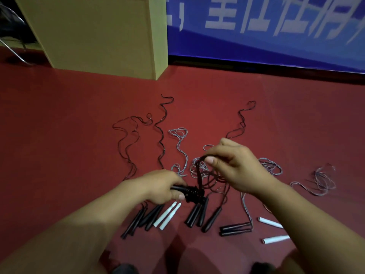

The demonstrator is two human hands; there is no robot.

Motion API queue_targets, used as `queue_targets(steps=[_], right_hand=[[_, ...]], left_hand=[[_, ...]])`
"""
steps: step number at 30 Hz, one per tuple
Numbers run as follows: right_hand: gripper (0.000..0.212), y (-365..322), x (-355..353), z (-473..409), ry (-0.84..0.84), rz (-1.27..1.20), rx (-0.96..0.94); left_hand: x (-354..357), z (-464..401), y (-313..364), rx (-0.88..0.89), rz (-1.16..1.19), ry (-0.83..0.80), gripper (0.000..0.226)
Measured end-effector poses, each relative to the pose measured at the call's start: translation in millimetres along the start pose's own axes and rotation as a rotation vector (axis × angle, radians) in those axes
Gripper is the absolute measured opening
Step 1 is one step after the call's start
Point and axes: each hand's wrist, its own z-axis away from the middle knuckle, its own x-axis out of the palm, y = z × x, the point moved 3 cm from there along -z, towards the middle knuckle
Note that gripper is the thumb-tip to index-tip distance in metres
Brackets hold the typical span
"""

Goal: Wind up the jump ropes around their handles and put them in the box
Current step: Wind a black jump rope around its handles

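Observation:
My left hand (164,186) grips a pair of black jump-rope handles (189,191) above the red floor, with several turns of black rope wrapped round them. My right hand (233,165) is raised to the right and pinches the loose black rope (199,171), which runs down to the wrapped handles. Below them lie more ropes: black handles (194,214), white handles (167,215), another black pair (235,229) and two separate white handles (271,222). Their black cords (161,135) and grey cords (178,139) trail away across the floor. No box interior is visible.
A tall yellow-beige cabinet or box side (94,32) stands at the back left on the red floor. A blue banner with white characters (276,30) runs along the back right wall. A metal chair leg (11,50) shows at the far left.

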Motion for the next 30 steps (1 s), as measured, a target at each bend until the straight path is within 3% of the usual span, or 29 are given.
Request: queue_targets(steps=[7, 12, 16, 20, 24, 25, 26, 29, 30], right_hand=[[0.019, 20, -3, -5, 0.211, 0.144, 0.162], [0.026, 46, 10, 4, 0.123, 0.180, 0.426], [0.024, 52, 16, 8, 0.115, 0.071, 0.589], [0.029, 55, 24, 8, 0.051, -0.004, 0.679], [0.024, 48, 35, 8, -0.027, -0.012, 0.604], [0.023, 44, 38, 6, -0.035, -0.152, 0.668], [0.022, 39, 40, 3, -0.065, -0.178, 0.605], [0.041, 32, 40, 1, 0.020, 0.007, 0.607], [0.046, 38, 46, 5, -0.025, -0.014, 0.661]], left_hand=[[-7, 13, 39, 0.236, 0.136, -0.023, 0.013], [-13, 26, 57, 0.410, 0.436, -0.084, 0.011], [-19, 33, 59, 0.438, 0.586, -0.090, 0.016], [-18, 33, 61, 0.438, 0.760, -0.080, 0.026], [-21, 34, 60, 0.437, 0.908, -0.047, 0.031], [-22, 34, 60, 0.421, 0.929, -0.031, 0.029], [-22, 33, 60, 0.401, 0.954, 0.002, 0.027], [-30, 28, 51, 0.319, 0.922, 0.240, 0.016], [-34, 26, 45, 0.280, 0.906, 0.321, 0.016]])
